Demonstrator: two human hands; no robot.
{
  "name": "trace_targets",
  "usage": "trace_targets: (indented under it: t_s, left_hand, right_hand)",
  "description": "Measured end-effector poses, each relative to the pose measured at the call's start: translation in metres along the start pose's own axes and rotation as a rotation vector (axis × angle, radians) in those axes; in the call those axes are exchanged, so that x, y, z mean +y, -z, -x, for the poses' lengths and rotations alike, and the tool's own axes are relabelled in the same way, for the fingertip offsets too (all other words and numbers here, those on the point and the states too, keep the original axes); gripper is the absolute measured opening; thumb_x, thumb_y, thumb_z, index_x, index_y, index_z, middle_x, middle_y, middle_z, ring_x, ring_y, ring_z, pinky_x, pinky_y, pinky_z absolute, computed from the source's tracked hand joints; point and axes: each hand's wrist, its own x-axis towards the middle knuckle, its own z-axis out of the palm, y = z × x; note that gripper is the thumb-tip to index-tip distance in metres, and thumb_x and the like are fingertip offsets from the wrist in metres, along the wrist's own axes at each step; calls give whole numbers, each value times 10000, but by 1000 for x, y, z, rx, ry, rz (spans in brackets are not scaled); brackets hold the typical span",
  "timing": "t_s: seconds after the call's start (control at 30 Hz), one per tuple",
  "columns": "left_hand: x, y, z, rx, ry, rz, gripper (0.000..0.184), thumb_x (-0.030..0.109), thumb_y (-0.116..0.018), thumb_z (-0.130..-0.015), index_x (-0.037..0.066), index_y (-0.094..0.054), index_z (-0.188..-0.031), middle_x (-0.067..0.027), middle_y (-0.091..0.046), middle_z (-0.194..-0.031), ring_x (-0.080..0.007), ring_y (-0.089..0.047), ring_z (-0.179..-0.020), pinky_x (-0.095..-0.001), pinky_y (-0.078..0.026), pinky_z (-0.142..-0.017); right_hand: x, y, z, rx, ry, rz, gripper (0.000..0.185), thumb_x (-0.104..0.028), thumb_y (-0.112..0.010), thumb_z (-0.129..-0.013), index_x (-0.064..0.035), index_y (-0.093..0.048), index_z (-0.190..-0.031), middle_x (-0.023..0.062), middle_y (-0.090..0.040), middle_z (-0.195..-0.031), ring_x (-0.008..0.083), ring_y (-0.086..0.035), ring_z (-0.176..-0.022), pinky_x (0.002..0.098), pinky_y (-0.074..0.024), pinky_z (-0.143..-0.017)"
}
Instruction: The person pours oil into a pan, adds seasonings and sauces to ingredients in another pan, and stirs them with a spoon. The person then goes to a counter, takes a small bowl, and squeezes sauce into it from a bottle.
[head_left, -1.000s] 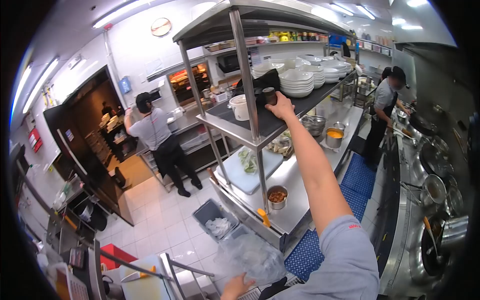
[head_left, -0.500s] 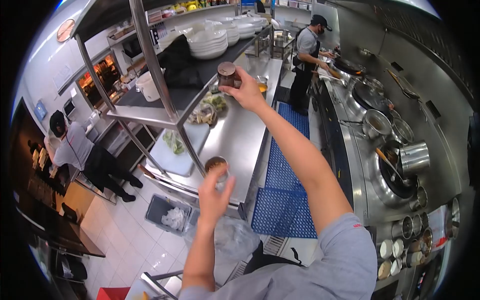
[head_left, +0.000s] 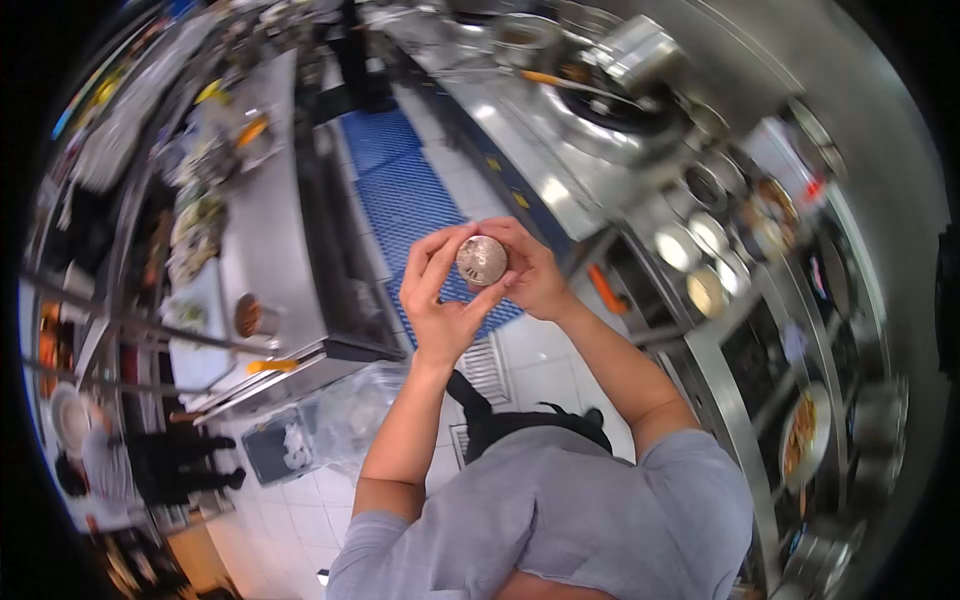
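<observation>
A small jar [head_left: 482,261] with a round, speckled metallic lid is held up in front of my chest, lid toward me. My left hand [head_left: 437,300] curls around its left side, with the thumb low and fingers along the edge. From the other side my right hand [head_left: 530,270] grips the same jar, fingers over the top edge and thumb below. The jar's body is mostly hidden behind the lid and fingers. To the left, a metal cup [head_left: 262,319] with orange-brown contents stands on the steel counter [head_left: 275,190], beside a white cutting board [head_left: 205,345].
A yellow-handled tool [head_left: 272,367] lies at the counter's end. A grey bin [head_left: 270,455] and a plastic bag [head_left: 350,415] sit on the floor. At right are the stove [head_left: 500,120], white-topped containers [head_left: 678,248] and a pan of food [head_left: 803,435]. A co-worker [head_left: 110,460] stands far left.
My right hand has brought the jar from above the counter to in front of my body. My left hand has left the metal cup and joined it. The view has turned right and down.
</observation>
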Motion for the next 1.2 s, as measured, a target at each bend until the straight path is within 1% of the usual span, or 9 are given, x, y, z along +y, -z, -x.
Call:
trace_targets:
  t_s: [0.23,0.5,0.63,0.83,0.87,0.97,1.1,1.13,1.2]
  left_hand:
    - [123,-225,130,-398,70,373,523,111,-885,-650,2,-699,-1127,-102,-646,-1081,-222,-615,-1003,-331,-486,-878]
    - [265,-377,238,-741,-56,584,514,180,-895,-620,27,-724,-1080,-90,-669,-1061,-229,-603,-985,-340,-453,-895]
    - [304,-415,261,-891,-154,676,521,202,-904,-598,37,-730,-1060,-82,-688,-1016,-230,-603,-970,-353,-441,-858]
    - [324,-452,289,-1093,-110,881,543,169,-897,-572,48,-734,-1075,-77,-696,-1040,-245,-602,-964,-355,-434,-876]
    - [327,-456,293,-1092,-35,861,531,148,-888,-591,42,-730,-1087,-85,-698,-1052,-248,-609,-975,-355,-448,-871]
    - [338,-476,292,-1046,-105,912,520,145,-889,-599,39,-728,-1083,-95,-692,-1054,-247,-603,-978,-360,-459,-844]
    - [344,-496,301,-1147,-62,953,554,238,-897,-623,43,-715,-1109,-87,-687,-1064,-241,-585,-998,-357,-422,-905]
    - [347,-503,301,-1162,-87,951,550,256,-900,-617,52,-723,-1097,-81,-687,-1059,-233,-587,-994,-364,-419,-898]
    - [356,-513,304,-1186,-148,929,546,261,-900,-616,54,-727,-1091,-78,-687,-1052,-233,-588,-1000,-368,-417,-896]
  right_hand:
    - [-111,160,258,471,-75,-196,680,-330,-829,-804,-82,-473,-1329,69,-563,-1289,175,-568,-1188,357,-479,-1020]
    - [-275,225,449,681,-111,-426,635,-624,-384,-999,-102,-531,-1331,101,-564,-1320,203,-552,-1234,396,-477,-1027]
    - [-315,224,484,990,-280,-465,734,-713,-305,-976,-85,-570,-1247,66,-633,-1078,168,-623,-896,350,-525,-718]
    - [-340,242,545,628,-157,-872,708,-697,-311,-983,-88,-569,-1237,66,-629,-1095,175,-627,-914,349,-529,-743]
    - [-346,227,541,1073,-140,-729,609,-632,-333,-1013,-137,-514,-1318,74,-605,-1169,180,-633,-1052,361,-545,-883]
    - [-339,221,540,1299,165,-381,587,-631,-338,-1012,-155,-501,-1315,62,-593,-1194,191,-626,-1094,367,-540,-906]
    - [-344,232,551,1403,33,-394,586,-631,-336,-1015,-131,-514,-1264,12,-600,-988,99,-593,-766,252,-473,-577]
    - [-354,233,553,1400,-9,-400,580,-653,-366,-998,-125,-556,-1148,-22,-562,-811,58,-474,-552,212,-311,-423]
    - [-373,242,567,1399,-49,-450,572,-658,-387,-988,-124,-567,-1082,-30,-547,-768,55,-445,-504,205,-282,-396]
